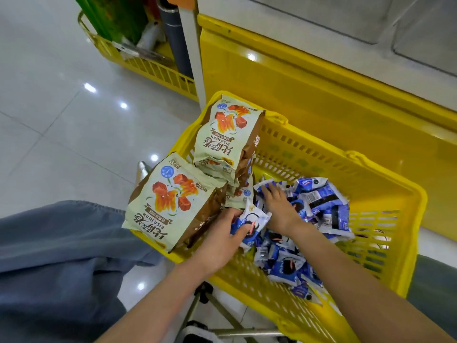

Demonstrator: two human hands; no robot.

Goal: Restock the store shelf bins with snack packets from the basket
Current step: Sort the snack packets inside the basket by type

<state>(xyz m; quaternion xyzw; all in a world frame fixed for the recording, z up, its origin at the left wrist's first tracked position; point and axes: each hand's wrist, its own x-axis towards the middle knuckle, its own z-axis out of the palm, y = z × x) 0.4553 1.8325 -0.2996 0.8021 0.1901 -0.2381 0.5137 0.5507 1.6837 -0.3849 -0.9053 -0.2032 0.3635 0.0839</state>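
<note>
Left grip (pixel 222 240) pinches blue packets (pixel 251 222) near basket (pixel 319 137) rim.

2 hands work inside a yellow basket (pixel 296 149) of snack packets, seen from above.
At the frame's centre the left hand (pixel 222 240) grips a small blue-and-white packet (pixel 252 219), thumb and fingers curled round it. Just beside it, at 1 o'clock, the right hand (pixel 279 206) lies palm down with fingers stretched onto the heap of blue-and-white packets (pixel 324 206) in the basket's right half. 2 large cream-and-brown bags stand at the basket's left edge: the near bag (pixel 170 201) at 9 o'clock, the far bag (pixel 225 137) at 12 o'clock. A yellow shelf panel (pixel 296 78) rises at 1 o'clock, a second yellow basket (pixel 153 68) sits at 11 o'clock on the glossy tiled floor (pixel 49 107), and a blue trouser leg (pixel 61 243) fills 8 o'clock.
</note>
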